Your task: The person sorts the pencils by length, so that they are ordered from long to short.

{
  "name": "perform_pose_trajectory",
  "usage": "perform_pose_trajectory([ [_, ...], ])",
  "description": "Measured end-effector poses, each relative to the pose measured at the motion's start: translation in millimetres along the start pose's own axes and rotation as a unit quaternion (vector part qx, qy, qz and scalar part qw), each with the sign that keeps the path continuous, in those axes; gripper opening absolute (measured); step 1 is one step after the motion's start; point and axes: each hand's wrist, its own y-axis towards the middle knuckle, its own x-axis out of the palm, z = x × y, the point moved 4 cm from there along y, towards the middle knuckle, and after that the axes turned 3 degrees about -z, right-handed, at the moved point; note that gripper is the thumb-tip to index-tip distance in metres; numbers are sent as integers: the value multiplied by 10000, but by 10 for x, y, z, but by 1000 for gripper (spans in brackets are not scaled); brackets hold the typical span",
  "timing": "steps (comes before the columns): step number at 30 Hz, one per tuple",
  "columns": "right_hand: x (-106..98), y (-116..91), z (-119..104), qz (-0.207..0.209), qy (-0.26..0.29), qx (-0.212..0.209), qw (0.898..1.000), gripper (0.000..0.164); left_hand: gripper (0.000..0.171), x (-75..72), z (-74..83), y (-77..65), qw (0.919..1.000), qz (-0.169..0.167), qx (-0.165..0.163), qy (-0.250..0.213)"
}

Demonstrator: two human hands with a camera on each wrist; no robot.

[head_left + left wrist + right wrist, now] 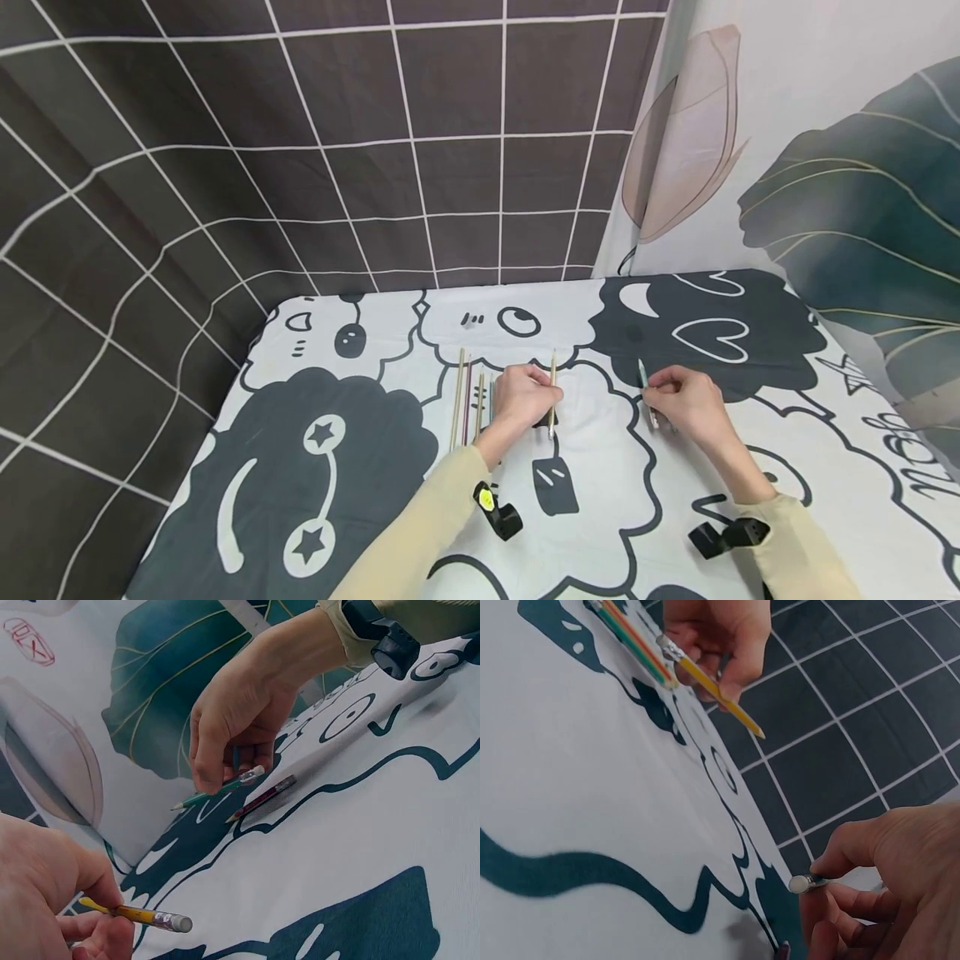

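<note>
My left hand (525, 398) pinches a yellow pencil (154, 918) between thumb and fingers, its white eraser end toward me. To the right, my right hand (686, 404) pinches a green pencil (214, 793) near its eraser end. Just beneath that hand a dark red pencil (262, 799) lies on the cloth, its eraser end partly in shadow. Left of my left hand, several long pencils (457, 404) lie side by side on the cloth; the hand and forearm cover part of them. In the right wrist view only the eraser end of the green pencil shows clearly.
A white cloth (607, 475) with dark cartoon drawings covers the table. Behind it hangs a dark curtain with a white grid (457, 175). At the right stands a pale curtain with leaf prints (847, 200).
</note>
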Motion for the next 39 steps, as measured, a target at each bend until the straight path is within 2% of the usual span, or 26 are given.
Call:
perform_pose_trajectory([
  [6,130,-16,-95,-160,14,-40,9999,17,14,-82,-33,3,9999,-49,79,84],
  [11,230,-28,-182,-336,147,-128,9992,17,16,-145,-71,-8,9998,-52,-13,211],
  [19,377,-31,-308,-430,174,-331,9984,13,15,-238,-138,-13,9999,11,31,159],
  [25,501,-58,-405,-644,249,-324,9971,15,16,-270,-187,-24,9994,65,-27,350],
  [31,618,-64,-494,-811,433,-288,9954,14,18,-309,-203,-34,9987,-25,-44,510],
  [39,724,-84,-579,-857,405,-286,9951,11,18,-337,-222,-58,9976,-86,-6,685],
])
